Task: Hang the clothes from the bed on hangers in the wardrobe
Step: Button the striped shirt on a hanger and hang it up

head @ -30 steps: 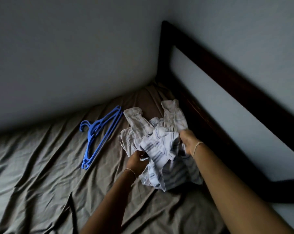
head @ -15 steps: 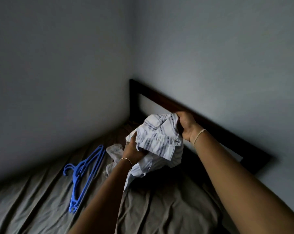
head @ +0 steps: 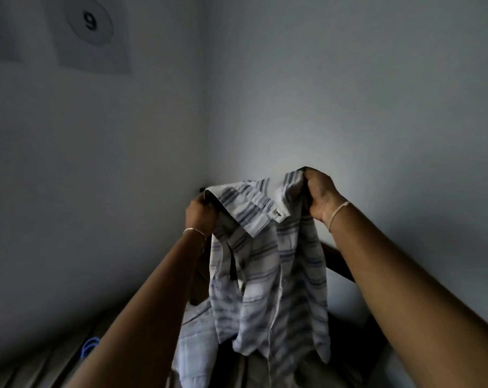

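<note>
Head view. I have the striped button-up shirt (head: 268,264) raised in front of the wall corner, held at the collar end by both hands. My left hand (head: 201,217) is closed around the fabric at the left end of the collar; my right hand (head: 319,193) is closed in a fist around bunched cloth at the right end, slightly higher. The shirt hangs open and crumpled below the collar, its lower edge apparently just above the bed sheet (head: 35,368), though whether it touches I cannot tell. The blue plastic hanger (head: 89,347) shows only as a small curved piece beside my left forearm, lying on the sheet and well apart from the shirt. A dark wooden headboard (head: 338,261) is partly visible behind the shirt and right wrist.

Risks, as I judge them: the garment is twisted, so a sleeve may stay folded inside and block the hanger's shoulder; both hands are occupied, so reaching for the hanger means a one-handed hold, from which the shirt could slide back onto the bed; dim light makes the collar opening hard to find.

Containers: none is visible; the wardrobe is out of view.
</note>
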The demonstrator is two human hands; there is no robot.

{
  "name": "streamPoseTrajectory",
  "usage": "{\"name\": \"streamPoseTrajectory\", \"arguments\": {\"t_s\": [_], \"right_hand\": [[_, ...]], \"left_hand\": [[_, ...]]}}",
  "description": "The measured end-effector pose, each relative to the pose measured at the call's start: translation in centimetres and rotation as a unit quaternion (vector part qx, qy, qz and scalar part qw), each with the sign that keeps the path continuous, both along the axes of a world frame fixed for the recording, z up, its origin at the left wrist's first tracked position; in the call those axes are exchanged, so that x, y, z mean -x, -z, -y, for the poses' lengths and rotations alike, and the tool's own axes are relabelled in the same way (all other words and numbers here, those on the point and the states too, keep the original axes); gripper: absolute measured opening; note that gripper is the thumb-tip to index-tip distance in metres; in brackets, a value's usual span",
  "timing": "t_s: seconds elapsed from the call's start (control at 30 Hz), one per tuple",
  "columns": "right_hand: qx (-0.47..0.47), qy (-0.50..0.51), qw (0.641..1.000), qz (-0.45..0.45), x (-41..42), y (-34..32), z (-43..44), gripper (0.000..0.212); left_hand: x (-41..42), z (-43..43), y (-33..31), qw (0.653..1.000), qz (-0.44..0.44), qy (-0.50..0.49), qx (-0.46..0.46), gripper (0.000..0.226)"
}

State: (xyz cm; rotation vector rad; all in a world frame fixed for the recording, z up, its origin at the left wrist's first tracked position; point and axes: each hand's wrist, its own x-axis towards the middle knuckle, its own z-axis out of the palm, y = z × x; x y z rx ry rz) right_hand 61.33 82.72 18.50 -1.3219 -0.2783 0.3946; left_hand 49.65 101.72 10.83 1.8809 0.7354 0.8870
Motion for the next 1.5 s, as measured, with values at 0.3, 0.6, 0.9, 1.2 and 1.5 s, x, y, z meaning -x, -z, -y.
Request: {"name": "streamPoseTrajectory", "arguments": {"t_s": [0.3, 0.6, 0.9, 1.2, 1.5], "right_hand": [[0.133, 0.026, 0.974, 0.182, 1.3, -3.8, 3.3, 0.021], [0.363, 0.018, 0.849, 0.383, 5.3, -5.9, 4.5, 0.099], [0.236, 0.050, 0.890, 0.387, 8.8, -4.9, 5.9, 0.018], [0.029, 0.043, 0.946, 0.320, 13.0, -8.0, 10.1, 0.015], [0.137, 0.003, 0.861, 0.491, 20.7, -9.8, 9.8, 0.035]], "left_hand": [[1.4, 1.3, -9.3, 0.990, 0.021, 0.037, -0.137, 0.036], [2.0, 6.2, -18.1, 0.980, 0.119, 0.067, -0.142, 0.029], [5.6, 10.3, -18.2, 0.968, 0.054, 0.047, -0.240, 0.022], [16.1, 13.3, -16.7, 0.934, -0.016, 0.002, -0.358, 0.024], [27.6, 13.7, -12.2, 0.922, -0.119, -0.208, -0.304, 0.020]]}}
